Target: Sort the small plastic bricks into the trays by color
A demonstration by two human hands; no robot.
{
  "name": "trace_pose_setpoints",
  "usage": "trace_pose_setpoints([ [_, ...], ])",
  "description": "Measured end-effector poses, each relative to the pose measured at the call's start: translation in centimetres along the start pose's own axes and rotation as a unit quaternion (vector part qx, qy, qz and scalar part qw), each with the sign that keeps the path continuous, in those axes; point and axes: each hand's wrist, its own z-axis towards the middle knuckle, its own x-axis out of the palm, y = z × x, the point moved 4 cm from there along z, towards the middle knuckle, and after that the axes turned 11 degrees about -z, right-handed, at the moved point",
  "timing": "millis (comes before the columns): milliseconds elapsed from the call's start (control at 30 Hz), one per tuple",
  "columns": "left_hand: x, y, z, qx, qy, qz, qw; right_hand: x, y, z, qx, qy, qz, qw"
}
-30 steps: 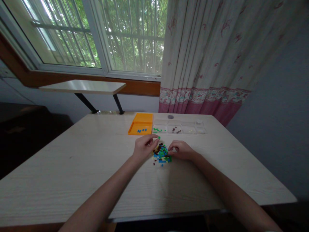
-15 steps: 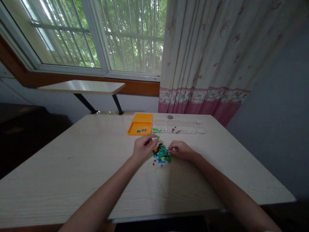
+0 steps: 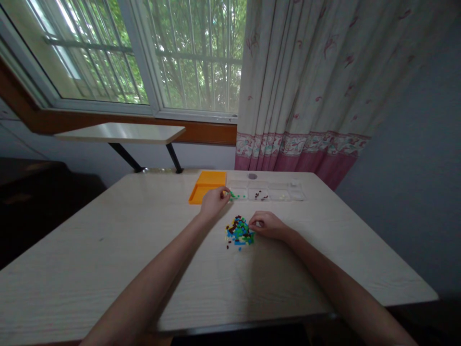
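My left hand (image 3: 214, 202) reaches to the near left part of a clear compartment tray (image 3: 275, 191). Its thumb and fingers are pinched beside small green building bricks (image 3: 237, 196) in the left compartment; whether a brick is between the fingertips is hard to make out. My right hand (image 3: 269, 225) rests at the right edge of a loose pile of building bricks (image 3: 239, 233), coloured green, blue, brown and pale yellow. Its fingers are closed in a pinch, and what they hold, if anything, is too small to tell.
An open orange case (image 3: 212, 179) stands left of the tray, partly behind my left hand. Dark brown bricks (image 3: 258, 194) lie in another tray compartment. A round grey disc (image 3: 252, 176) is behind the tray. A raised shelf (image 3: 126, 131) stands at the back left of the table (image 3: 118, 240).
My left hand has moved forward from above the pile to the tray's left compartment, carrying a green brick at the start. My right hand has stayed by the pile.
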Motion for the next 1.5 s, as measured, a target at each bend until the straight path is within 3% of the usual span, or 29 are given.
trace_pose_setpoints([
  [267,1.0,0.3,0.9,-0.029,0.031,0.071,0.997,-0.1,0.0,0.1,0.01,-0.006,0.015,1.0],
  [533,0.4,-2.4,-2.0,0.049,0.112,0.14,0.983,0.0,-0.6,-0.1,0.028,0.007,0.053,0.998],
  [800,1.0,-2.7,-5.6,0.079,0.176,0.092,0.977,-0.4,-0.2,-0.1,0.012,0.019,0.045,0.999],
  [1033,0.9,-3.3,-6.0,0.095,0.167,0.064,0.979,0.1,-0.8,0.0,0.05,0.01,0.073,0.996],
  [1333,1.0,-3.7,-6.3,0.079,0.166,-0.044,0.982,-0.1,-0.8,0.1,0.12,-0.088,0.212,0.966],
  [1500,1.1,-4.1,-6.4,0.078,0.157,-0.121,0.977,0.8,-0.9,0.4,0.126,-0.072,0.331,0.932],
])
